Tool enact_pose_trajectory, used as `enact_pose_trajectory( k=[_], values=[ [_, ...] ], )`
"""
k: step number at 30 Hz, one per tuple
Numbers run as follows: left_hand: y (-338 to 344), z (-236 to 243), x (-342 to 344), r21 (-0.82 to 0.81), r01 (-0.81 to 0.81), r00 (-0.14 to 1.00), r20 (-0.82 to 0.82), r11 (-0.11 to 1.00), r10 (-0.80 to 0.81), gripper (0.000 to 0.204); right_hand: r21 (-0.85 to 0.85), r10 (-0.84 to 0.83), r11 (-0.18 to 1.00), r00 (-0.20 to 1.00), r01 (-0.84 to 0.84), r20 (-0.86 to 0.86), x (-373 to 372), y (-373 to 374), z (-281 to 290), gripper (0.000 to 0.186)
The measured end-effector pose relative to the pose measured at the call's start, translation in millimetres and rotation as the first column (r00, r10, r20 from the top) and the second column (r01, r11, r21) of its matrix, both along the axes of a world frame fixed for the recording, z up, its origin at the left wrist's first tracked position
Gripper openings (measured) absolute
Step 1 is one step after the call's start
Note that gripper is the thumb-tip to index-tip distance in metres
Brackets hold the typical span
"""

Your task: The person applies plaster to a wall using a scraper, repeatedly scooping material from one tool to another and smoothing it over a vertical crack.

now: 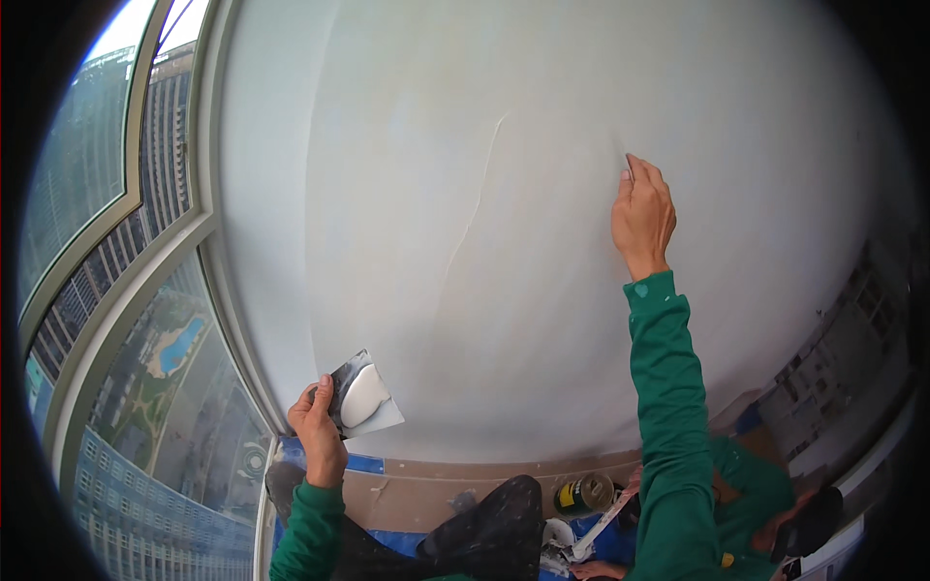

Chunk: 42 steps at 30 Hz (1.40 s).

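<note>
1. Wall (pixel 562 339), pale grey-white and smooth, fills most of the view, dimmer toward its right side; a thin, slightly curved white ridge line (pixel 475 198) runs down its upper middle.
2. Window frame (pixel 199 230) at the left, light-coloured, bends with the lens; through the glass appear tall buildings and, far below, a blue pool (pixel 181 345) amid greenery.
3. Floor covering (pixel 417 494) along the wall's foot is brown, spotted, with blue sheeting (pixel 363 463) beside it.
4. Metal can (pixel 584 492) with a yellow-and-dark label lies near the person's dark trousers (pixel 489 528); close by, at lower right, is a co-worker in a green top (pixel 751 484) and dark cap (pixel 814 523).
5. Flat scraper plate (pixel 390 416), roughly square, dark-smeared toward the thumb and paler at its outer edge, carries a smooth, rounded mound of white paste (pixel 364 395). It is tilted, at lower left before the wall, with the left hand's (pixel 320 436) grip clamped on its edge.
6. Right hand (pixel 644 218), raised at upper right, has its grip pinched on a thin tool (pixel 630 163), seen nearly edge-on and mostly hidden; whether it touches the wall, I cannot tell.
</note>
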<state>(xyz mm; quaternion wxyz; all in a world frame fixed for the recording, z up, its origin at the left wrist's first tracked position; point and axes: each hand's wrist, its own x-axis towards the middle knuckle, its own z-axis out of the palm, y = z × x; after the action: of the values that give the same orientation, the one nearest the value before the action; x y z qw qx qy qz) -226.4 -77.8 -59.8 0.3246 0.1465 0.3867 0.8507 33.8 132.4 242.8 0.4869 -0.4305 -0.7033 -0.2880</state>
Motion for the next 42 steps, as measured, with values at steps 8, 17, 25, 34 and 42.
enact_pose_trajectory(
  k=[8,17,25,34,42],
  values=[
    [3.9,-5.9,-0.3,-0.006,0.034,0.998,0.059,0.999,-0.033,0.024,0.14,-0.062,0.988,0.998,0.065,-0.029,-83.9,14.3,-13.8,0.027],
    [0.9,6.6,5.6,0.002,0.048,0.998,0.052,0.999,-0.048,0.024,-0.031,0.244,0.97,0.958,-0.242,0.15,-23.4,-22.6,-37.2,0.027],
    [22.1,30.5,15.5,0.057,0.144,0.978,0.146,0.988,-0.151,0.023,-0.283,0.503,0.395,0.464,-0.874,-0.729,-9.1,-111.5,-131.6,0.036],
    [35.8,33.0,69.7,-0.026,0.281,0.928,0.262,0.959,-0.265,0.036,-0.06,0.183,0.172,0.092,-0.983,-0.979,-40.9,-169.7,-255.5,0.038],
    [28.3,19.1,74.9,-0.105,0.235,0.972,0.025,0.966,-0.234,0.041,-0.5,0.427,0.516,0.715,-0.696,-0.555,-3.9,-179.8,-322.3,0.034]
  ],
)
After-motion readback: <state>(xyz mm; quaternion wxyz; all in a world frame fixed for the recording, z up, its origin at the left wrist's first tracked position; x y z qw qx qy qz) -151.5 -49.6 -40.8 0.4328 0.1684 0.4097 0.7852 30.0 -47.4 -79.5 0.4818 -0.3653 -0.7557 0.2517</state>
